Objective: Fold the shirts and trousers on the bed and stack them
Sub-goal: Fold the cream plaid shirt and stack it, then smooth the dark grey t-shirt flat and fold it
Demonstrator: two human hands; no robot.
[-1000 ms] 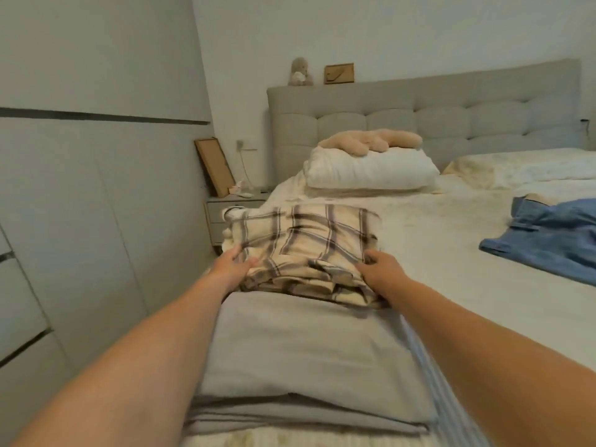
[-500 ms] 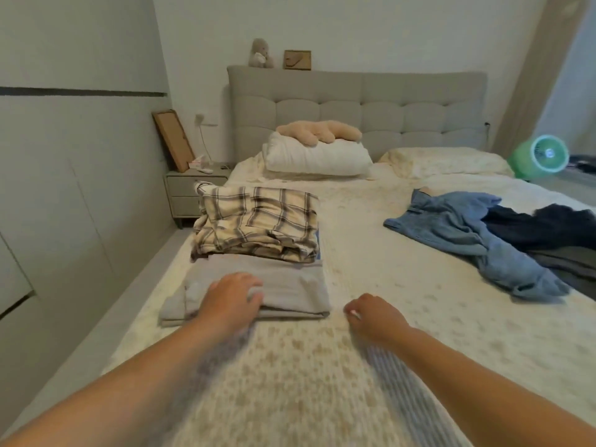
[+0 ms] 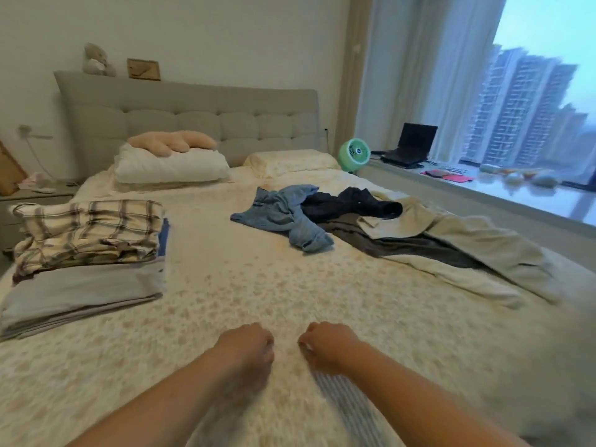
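A folded plaid shirt [image 3: 87, 232] lies on top of folded grey trousers [image 3: 80, 293] at the left edge of the bed [image 3: 258, 285], with a blue folded edge showing between them. Unfolded clothes lie at the middle right: a light blue garment [image 3: 283, 217], a dark navy garment [image 3: 351, 204], a dark grey garment [image 3: 403, 243] and a beige garment [image 3: 467, 233]. My left hand [image 3: 248, 345] and my right hand [image 3: 325, 345] hover close together over the bare bedspread near me, fingers curled, holding nothing.
Two pillows [image 3: 171, 166] and a plush toy [image 3: 171, 141] lie by the grey headboard [image 3: 193, 114]. A nightstand [image 3: 35, 201] stands at the left. A green fan [image 3: 354, 154], a laptop [image 3: 409, 146] and small items sit on the window ledge at the right.
Both hands left the folded stack and drew back toward me, coming together over the bedspread. My view swung right, bringing the unfolded clothes and window into sight.
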